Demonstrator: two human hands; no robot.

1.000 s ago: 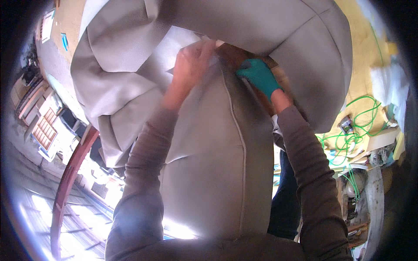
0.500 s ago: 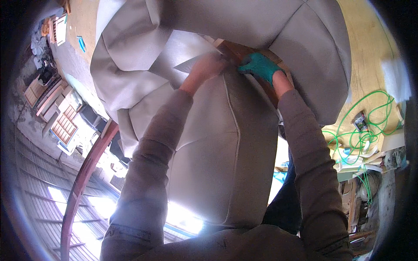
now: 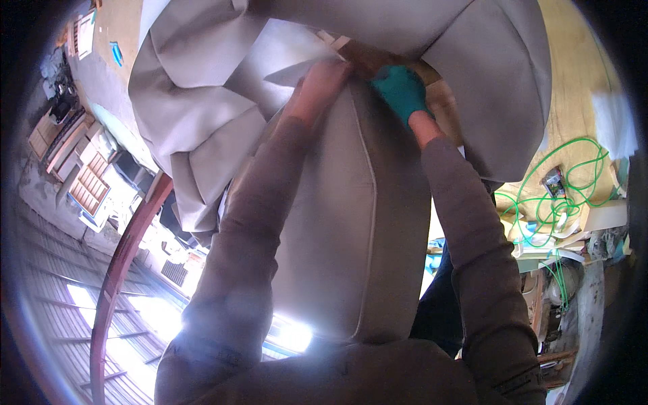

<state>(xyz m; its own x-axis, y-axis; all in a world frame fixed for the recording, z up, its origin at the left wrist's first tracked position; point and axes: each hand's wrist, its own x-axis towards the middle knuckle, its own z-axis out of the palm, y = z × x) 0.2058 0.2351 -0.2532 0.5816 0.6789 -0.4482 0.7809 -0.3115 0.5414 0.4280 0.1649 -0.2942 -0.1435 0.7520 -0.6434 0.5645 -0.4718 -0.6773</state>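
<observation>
A large grey-beige leather-like upholstery cover (image 3: 327,223) with a piped seam hangs down in front of me. More of it is bunched into loose folds (image 3: 196,125) at the far side and at the left. Through a gap between these parts shows a brown wooden frame (image 3: 361,59). My left hand (image 3: 322,84), bare, is closed on the cover's upper edge beside that gap. My right hand (image 3: 400,91), in a teal glove, curls over the same edge just to the right. The fingertips of both hands are partly hidden and slightly blurred.
A green hose or cord (image 3: 563,202) lies tangled on the yellowish wooden surface (image 3: 577,88) at right, among scraps. A curved reddish-brown bar (image 3: 121,277) stands at left. Behind it are wooden racks (image 3: 89,182) and a corrugated wall (image 3: 57,317).
Both hands have moved slightly up and away with the cover's edge, my right wrist shifting left. The folds at left have shifted, and the whole view has tilted a little.
</observation>
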